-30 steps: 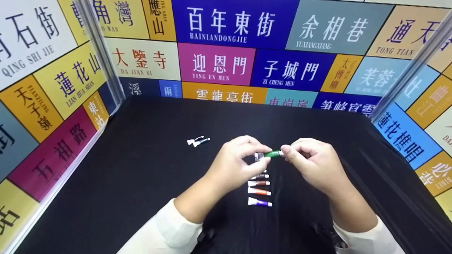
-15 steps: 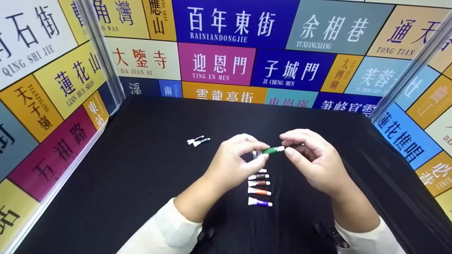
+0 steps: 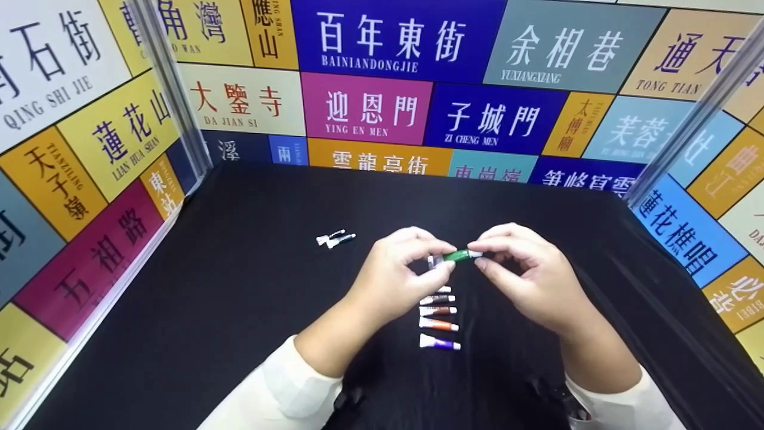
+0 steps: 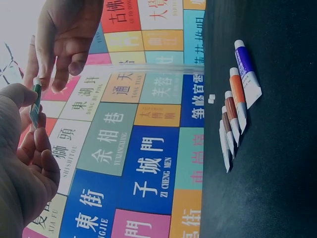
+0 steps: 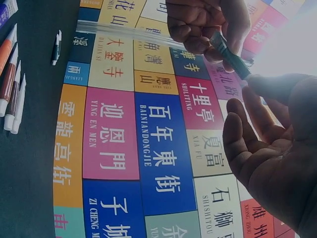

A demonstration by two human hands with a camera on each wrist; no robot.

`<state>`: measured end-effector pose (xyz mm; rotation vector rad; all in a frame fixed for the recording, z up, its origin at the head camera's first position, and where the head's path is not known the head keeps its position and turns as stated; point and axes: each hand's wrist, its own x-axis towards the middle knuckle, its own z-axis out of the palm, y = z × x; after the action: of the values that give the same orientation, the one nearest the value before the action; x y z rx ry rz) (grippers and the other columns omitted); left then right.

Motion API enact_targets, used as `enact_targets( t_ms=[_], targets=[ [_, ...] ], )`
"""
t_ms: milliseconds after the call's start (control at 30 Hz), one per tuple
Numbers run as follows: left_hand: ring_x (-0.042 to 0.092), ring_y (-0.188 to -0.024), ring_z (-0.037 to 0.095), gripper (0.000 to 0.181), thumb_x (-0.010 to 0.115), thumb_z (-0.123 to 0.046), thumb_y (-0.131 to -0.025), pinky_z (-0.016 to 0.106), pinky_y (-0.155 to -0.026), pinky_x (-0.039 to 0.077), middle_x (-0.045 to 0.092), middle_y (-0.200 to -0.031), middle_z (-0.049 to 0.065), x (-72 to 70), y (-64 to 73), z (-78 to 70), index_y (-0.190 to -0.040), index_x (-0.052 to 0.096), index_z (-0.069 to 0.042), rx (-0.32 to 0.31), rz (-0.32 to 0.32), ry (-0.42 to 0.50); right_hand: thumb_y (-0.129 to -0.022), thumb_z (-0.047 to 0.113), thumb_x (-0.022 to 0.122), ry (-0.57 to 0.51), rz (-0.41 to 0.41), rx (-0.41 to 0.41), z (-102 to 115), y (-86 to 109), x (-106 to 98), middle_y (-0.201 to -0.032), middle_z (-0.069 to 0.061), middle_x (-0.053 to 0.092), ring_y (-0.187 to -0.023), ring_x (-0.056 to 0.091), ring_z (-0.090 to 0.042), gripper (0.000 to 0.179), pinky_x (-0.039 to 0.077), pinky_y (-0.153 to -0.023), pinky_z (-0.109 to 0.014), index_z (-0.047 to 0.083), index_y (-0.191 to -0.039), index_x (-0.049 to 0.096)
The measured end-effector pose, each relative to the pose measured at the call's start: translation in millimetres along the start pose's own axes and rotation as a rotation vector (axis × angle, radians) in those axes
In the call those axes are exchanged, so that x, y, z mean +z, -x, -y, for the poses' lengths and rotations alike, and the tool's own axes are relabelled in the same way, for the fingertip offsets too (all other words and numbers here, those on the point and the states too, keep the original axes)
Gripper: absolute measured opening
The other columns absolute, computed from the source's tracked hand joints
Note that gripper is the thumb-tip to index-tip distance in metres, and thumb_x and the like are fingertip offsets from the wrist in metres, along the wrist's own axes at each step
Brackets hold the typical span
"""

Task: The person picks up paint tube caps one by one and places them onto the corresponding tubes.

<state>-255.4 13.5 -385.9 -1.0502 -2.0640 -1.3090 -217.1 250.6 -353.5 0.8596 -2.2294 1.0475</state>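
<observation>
In the head view my left hand [image 3: 403,269] pinches a small green paint tube [image 3: 458,256] by its crimped end, above the black table. The thumb and index finger of my right hand [image 3: 528,275] close on the tube's white cap [image 3: 476,254]. Both wrist views show the green tube raised between the two hands. Below lies a row of paint tubes: purple [image 3: 441,342], orange [image 3: 439,323], brown [image 3: 438,310] and dark brown [image 3: 439,298]. A further pale tube [image 4: 225,148] lies at the row's end, largely hidden by my left hand in the head view.
Two dark-and-white tubes [image 3: 340,240] lie side by side on the black cloth [image 3: 250,286], left of my hands. Small white pieces [image 4: 211,99] rest on the table in the left wrist view. Panels with printed signs [image 3: 394,39] enclose the table's back and sides.
My right fingers come off the cap, spread beside it, then close on it again. The left hand keeps its hold on the green paint tube, almost still.
</observation>
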Motion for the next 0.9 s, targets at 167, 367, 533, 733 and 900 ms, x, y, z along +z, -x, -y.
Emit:
enact_targets(
  t_ms=[167,367,533,733,900],
  targets=[
    [0.069,-0.094,0.008,0.016,0.081,-0.017,-0.094,0.022,-0.085,0.058,0.079,-0.099,-0.003,0.0,0.1,-0.6,-0.109,0.085,-0.015,0.006,0.01,-0.007,-0.09,-0.002,0.082,0.027,-0.003,0.047,0.3,0.8,-0.2,-0.103,0.002,0.077,-0.083,0.061,-0.007,0.026,0.048,-0.07,-0.015,0.016,-0.109,0.084],
    [0.069,-0.092,0.008,0.016,0.081,-0.017,-0.094,0.022,-0.084,0.058,0.079,-0.099,-0.002,0.5,0.7,-0.6,-0.109,0.085,-0.015,0.01,0.008,0.001,-0.091,0.004,0.082,0.049,0.001,0.088,-1.1,1.3,0.3,-0.098,0.003,0.077,-0.077,0.059,-0.006,0.021,0.047,-0.065,-0.017,0.018,-0.107,0.085],
    [0.069,-0.093,0.009,0.016,0.081,-0.016,-0.093,0.022,-0.084,0.058,0.079,-0.099,-0.002,1.6,1.3,-0.5,-0.109,0.085,-0.014,0.013,0.01,0.006,-0.094,0.009,0.082,0.061,-0.002,0.144,-0.8,1.5,1.1,-0.092,0.01,0.076,-0.074,0.057,-0.007,0.018,0.045,-0.064,-0.02,0.026,-0.099,0.085],
    [0.069,-0.094,0.009,0.016,0.081,-0.017,-0.094,0.022,-0.086,0.058,0.079,-0.099,-0.002,1.8,1.3,-0.9,-0.109,0.085,-0.014,0.012,0.012,0.001,-0.093,0.008,0.082,0.054,-0.005,0.151,-2.6,1.9,0.8,-0.091,0.008,0.076,-0.073,0.057,-0.008,0.018,0.045,-0.064,-0.021,0.024,-0.1,0.085],
    [0.069,-0.095,0.008,0.017,0.081,-0.017,-0.094,0.022,-0.087,0.059,0.079,-0.099,-0.003,1.8,0.9,-0.9,-0.11,0.085,-0.015,0.004,0.009,-0.002,-0.089,-0.001,0.082,-0.047,-0.007,0.118,-3.6,2.0,-1.3,-0.103,0.001,0.076,-0.083,0.066,-0.009,0.032,0.053,-0.069,-0.017,0.015,-0.117,0.081]
  ],
)
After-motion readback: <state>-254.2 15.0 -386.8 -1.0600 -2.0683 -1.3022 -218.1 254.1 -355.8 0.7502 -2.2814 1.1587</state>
